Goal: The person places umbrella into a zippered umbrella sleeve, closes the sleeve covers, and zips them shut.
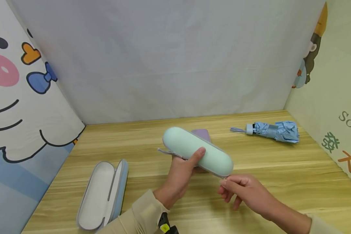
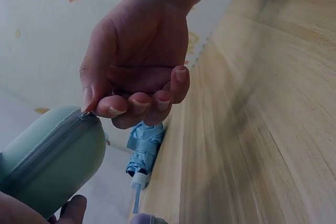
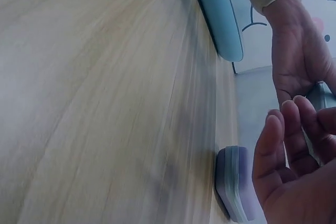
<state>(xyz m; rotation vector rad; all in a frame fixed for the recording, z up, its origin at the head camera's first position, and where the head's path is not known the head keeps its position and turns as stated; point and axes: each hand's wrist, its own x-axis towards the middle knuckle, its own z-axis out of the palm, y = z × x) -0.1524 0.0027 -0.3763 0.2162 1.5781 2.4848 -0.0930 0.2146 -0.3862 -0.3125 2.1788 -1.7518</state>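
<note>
My left hand (image 1: 179, 175) grips a mint-green, rounded zip case (image 1: 179, 139), thumb over its top and the other fingers underneath. The case is held above the table, tilted with its right end lower. At that end my right hand (image 1: 248, 191) pinches the zipper pull between thumb and index finger, its other fingers loosely curled. In the left wrist view the grey zipper (image 2: 42, 148) looks closed along the visible side, and the pinched pull is mostly hidden. A short strap shows near the case's left end. The right wrist view shows only a sliver of the case behind the fingers.
A light blue hard case (image 1: 95, 195) lies opened on the wooden table (image 1: 280, 169) at the left. Behind the zip case sits a purple case (image 1: 201, 134), partly hidden. A folded blue umbrella (image 1: 289, 131) lies at the back right. Printed cloth walls enclose the table.
</note>
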